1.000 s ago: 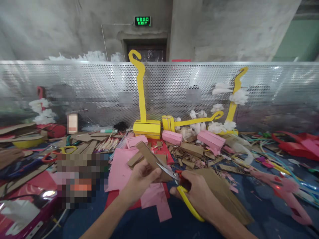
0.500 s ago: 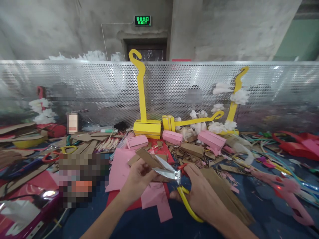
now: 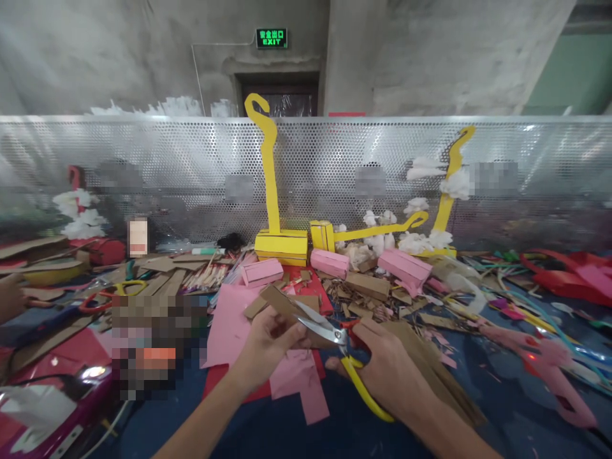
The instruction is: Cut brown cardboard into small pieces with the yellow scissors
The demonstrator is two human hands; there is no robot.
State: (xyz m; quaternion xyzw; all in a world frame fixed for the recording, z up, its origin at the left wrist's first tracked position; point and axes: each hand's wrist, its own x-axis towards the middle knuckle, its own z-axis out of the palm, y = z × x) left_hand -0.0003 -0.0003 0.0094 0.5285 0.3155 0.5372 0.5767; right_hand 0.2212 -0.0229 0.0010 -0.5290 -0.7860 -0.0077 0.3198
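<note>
My left hand [image 3: 273, 341] pinches a piece of brown cardboard [image 3: 281, 303] between thumb and fingers. In my right hand [image 3: 382, 354] is a pair of scissors [image 3: 329, 327] with red and yellow handles. Their blades lie across the cardboard close to my left thumb, and part of the lower blade is hidden. Below both hands are pink paper [image 3: 232, 325] and a red sheet [image 3: 229, 382] on the dark blue table [image 3: 363, 433]. A long cardboard strip [image 3: 430, 363] lies beside my right hand.
Pink paper boxes [image 3: 262, 272] and a yellow box with a tall hooked strip [image 3: 281, 245] stand ahead, before a perforated metal screen [image 3: 315, 172]. Cardboard scraps [image 3: 344, 296] lie between. A pink glue gun [image 3: 549, 366] is at right; another person's hand [image 3: 10, 298] shows at far left.
The scissor blades have closed further over the cardboard. My left hand keeps its hold. The other person's hand at far left has shifted slightly.
</note>
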